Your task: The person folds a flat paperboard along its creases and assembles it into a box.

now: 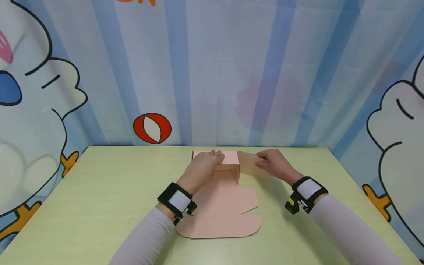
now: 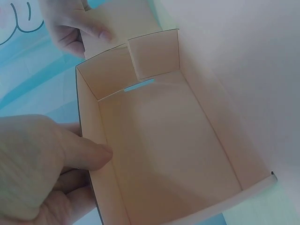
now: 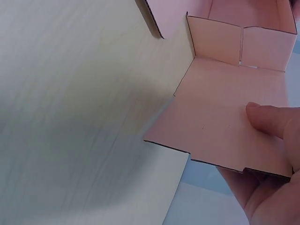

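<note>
A pink cardboard box (image 1: 228,158), partly folded up, stands near the table's far edge. My left hand (image 1: 202,165) grips its far wall, the thumb (image 2: 96,155) inside and the fingers outside. Out to the right, my right hand (image 1: 276,163) pinches a side flap (image 3: 220,117), with the thumb (image 3: 267,117) on its upper face. That flap spreads outward from the box's end wall. Two folded tabs (image 3: 215,40) stand side by side along this end, a narrow slot at their foot. Toward me lies the lid panel (image 1: 222,206), flat, with rounded corners and a notched right edge.
The light wooden table (image 1: 99,206) extends on both sides of the box. Behind it hangs a blue striped cloth backdrop (image 1: 218,73) with cartoon figures and a red-and-white ball print. Each wrist wears a black strap with a small camera.
</note>
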The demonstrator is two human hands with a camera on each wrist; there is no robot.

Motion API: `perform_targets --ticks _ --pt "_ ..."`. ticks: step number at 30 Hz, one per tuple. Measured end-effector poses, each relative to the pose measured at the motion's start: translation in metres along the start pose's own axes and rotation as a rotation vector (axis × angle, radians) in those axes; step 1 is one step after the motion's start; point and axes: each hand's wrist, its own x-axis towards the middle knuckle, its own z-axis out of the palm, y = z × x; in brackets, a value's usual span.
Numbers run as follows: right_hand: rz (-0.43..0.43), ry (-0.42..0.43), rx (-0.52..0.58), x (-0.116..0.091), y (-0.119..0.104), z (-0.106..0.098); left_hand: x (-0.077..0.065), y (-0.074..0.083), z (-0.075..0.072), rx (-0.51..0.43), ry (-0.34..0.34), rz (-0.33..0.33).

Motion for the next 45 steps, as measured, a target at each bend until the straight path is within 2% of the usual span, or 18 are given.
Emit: perform_targets --ticks 7,16,21,28,38,45 --pt "0.002 0.003 -0.019 -0.008 -0.009 -0.001 0.0 0.0 0.001 -0.006 -0.001 -0.005" --pt "-0.082 0.037 -0.037 -0.016 -0.028 0.001 0.0 0.001 0.001 -0.008 -0.021 -0.034" --pt "-0.088 0.052 -0.04 -0.018 -0.036 0.002 0.0 0.001 0.001 0.002 -0.035 -0.042" --pt "-0.098 0.037 -0.072 -0.017 -0.046 0.002 0.001 0.002 0.002 -0.014 -0.013 -0.042" --pt "-0.039 0.027 -0.094 -0.016 -0.061 0.005 0.002 0.003 0.003 -0.003 0.002 -0.045" --pt "0.007 0.064 -0.129 -0.014 -0.071 0.013 0.003 0.004 0.003 -0.003 -0.008 -0.052"
